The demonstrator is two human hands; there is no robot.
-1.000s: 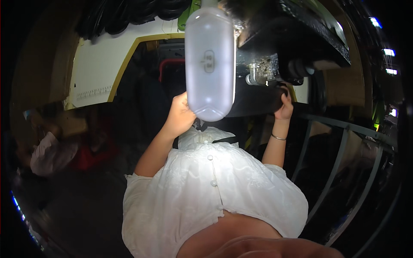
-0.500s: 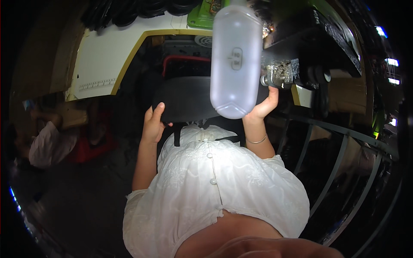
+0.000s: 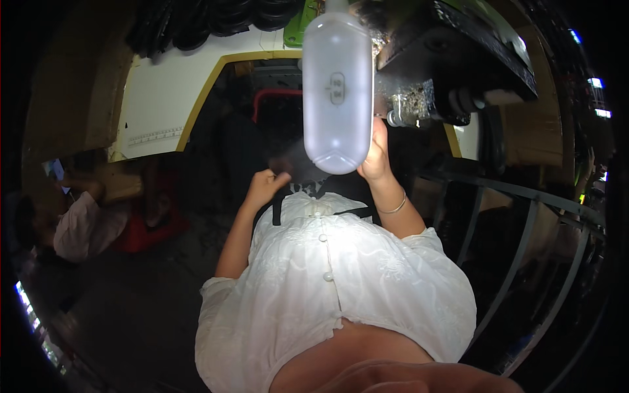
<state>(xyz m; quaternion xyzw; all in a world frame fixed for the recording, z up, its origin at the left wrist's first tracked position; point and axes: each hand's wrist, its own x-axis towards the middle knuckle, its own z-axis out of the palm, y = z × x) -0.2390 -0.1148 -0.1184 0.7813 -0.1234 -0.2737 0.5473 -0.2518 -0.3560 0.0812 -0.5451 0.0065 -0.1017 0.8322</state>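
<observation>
Left hand (image 3: 265, 187) curls at seven o'clock from the pale housing (image 3: 337, 118), right hand (image 3: 376, 158) at five, grips unclear; best kept off the metal fitting (image 3: 414, 105).

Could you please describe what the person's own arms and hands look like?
The left hand and right hand are gloveless. A thin, silvery bangle circles the right wrist; none shows on the left. The sleeves are short and white.

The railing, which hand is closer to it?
Right. In this view, the right hand is left of the railing, partly behind the pale oval; the left hand is farther left.
</observation>
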